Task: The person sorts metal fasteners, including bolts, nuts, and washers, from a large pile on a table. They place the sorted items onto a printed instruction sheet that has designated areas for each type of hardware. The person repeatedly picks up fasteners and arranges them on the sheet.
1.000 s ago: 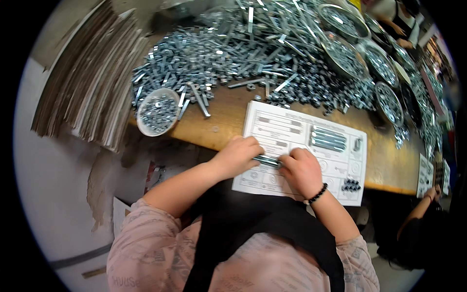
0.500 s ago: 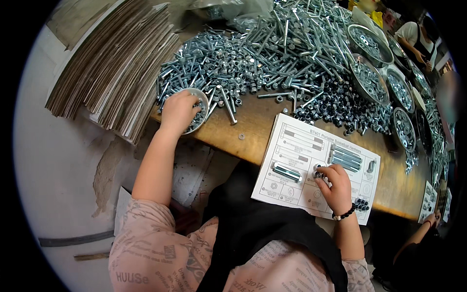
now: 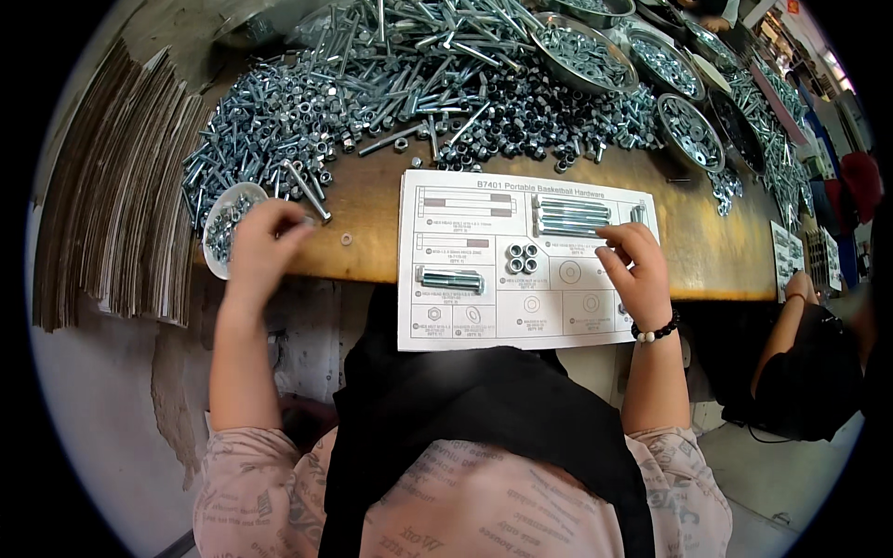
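A printed hardware sheet (image 3: pixel 465 338) lies at the table's near edge in front of me. My left hand (image 3: pixel 256 251) is raised beside a white bowl (image 3: pixel 213 264) of small metal parts. Its fingertips pinch together, blurred, around something small I cannot make out. Over the sheet's right side hovers my right hand (image 3: pixel 637 270), thumb and forefinger apart with nothing visible between them. A cluster of several lock nuts (image 3: pixel 523 259) stands at the sheet's middle. Long bolts (image 3: pixel 572 215) lie on its upper part, shorter bolts (image 3: pixel 450 279) at left. My right hand partly covers small parts at the sheet's right edge.
A large heap of bolts and nuts (image 3: pixel 372 84) spreads behind the sheet. Metal bowls of washers (image 3: pixel 581 56) stand at the back right. Stacked cardboard (image 3: pixel 121 195) is at far left. A small ring (image 3: pixel 346 239) lies left of the sheet; another person's hand (image 3: pixel 798 286) is at right.
My left hand has lifted out of the bowl and moved right. My right hand has let go of the nuts, now grouped on the sheet. The view has turned, and the sheet appears straighter.
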Motion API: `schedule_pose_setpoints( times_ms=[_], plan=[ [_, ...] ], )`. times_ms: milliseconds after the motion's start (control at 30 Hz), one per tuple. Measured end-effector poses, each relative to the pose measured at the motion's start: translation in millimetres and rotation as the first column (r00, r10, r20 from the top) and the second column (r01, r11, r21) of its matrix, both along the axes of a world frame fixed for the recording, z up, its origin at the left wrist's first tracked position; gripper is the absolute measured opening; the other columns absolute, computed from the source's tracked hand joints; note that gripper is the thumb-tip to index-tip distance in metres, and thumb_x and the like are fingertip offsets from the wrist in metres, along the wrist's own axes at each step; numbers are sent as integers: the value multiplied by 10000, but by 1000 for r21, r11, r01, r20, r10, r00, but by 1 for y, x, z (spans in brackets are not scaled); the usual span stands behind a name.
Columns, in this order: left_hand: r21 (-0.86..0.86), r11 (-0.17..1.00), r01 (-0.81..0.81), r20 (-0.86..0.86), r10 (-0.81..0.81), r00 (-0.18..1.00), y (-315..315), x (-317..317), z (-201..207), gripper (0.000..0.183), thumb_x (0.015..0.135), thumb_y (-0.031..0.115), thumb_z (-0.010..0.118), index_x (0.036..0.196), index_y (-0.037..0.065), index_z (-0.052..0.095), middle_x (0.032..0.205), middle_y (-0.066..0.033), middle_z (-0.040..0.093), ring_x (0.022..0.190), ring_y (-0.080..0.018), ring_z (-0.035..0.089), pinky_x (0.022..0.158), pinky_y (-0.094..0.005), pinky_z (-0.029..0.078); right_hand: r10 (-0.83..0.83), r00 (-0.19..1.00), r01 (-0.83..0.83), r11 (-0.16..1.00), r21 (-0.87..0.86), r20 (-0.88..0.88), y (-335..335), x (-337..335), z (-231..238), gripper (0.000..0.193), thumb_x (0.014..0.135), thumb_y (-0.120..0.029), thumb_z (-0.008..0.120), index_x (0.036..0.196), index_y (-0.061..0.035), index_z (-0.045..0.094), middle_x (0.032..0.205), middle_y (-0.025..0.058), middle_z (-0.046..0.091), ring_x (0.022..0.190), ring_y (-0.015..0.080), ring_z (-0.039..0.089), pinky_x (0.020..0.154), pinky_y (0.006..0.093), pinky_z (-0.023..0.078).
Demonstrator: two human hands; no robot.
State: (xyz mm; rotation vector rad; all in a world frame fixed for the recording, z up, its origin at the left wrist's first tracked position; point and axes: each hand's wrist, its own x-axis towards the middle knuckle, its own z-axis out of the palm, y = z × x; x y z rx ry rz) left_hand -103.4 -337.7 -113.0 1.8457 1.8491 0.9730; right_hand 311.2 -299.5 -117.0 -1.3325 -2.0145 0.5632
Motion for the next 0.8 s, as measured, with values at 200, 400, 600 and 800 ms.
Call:
schedule_pose_setpoints(
  times_ms=[200, 400, 600, 800],
  plan=[
    [-56, 829, 556, -107, -559, 822, -24, 95, -23, 237, 666, 151, 702, 858, 62, 594, 814, -84, 563, 742, -263, 557, 663, -357, 450, 33, 999, -33, 999, -14, -42, -9, -5, 0, 201, 734, -50, 641, 933, -36, 619, 840, 58, 560, 640, 149, 501, 581, 248, 439],
    [-200, 843, 499, -210, -535, 819, -34, 107, -44, 268, 681, 230, 689, 889, 88, 596, 802, -60, 571, 777, -266, 568, 681, -362, 454, 24, 999, -26, 998, -58, -44, -12, 0, -6, 201, 733, -45, 639, 932, -29, 616, 832, 60, 558, 645, 147, 505, 579, 246, 438],
    [-291, 838, 462, -190, -524, 830, -34, 107, -36, 279, 683, 223, 697, 908, 91, 599, 807, -69, 577, 788, -256, 574, 676, -361, 455, 17, 997, -19, 999, -38, -70, -10, 7, -8, 194, 742, -38, 633, 934, -26, 613, 820, 61, 551, 615, 138, 489, 565, 244, 422],
    [-151, 961, 233, 21, -233, 972, -7, 93, -30, 219, 702, 140, 689, 871, 32, 599, 731, -78, 552, 599, -187, 548, 547, -287, 439, -105, 993, 108, 993, 44, -58, 6, 38, -2, 155, 747, -26, 626, 902, -24, 619, 750, 55, 533, 617, 141, 494, 568, 250, 410]
  ],
)
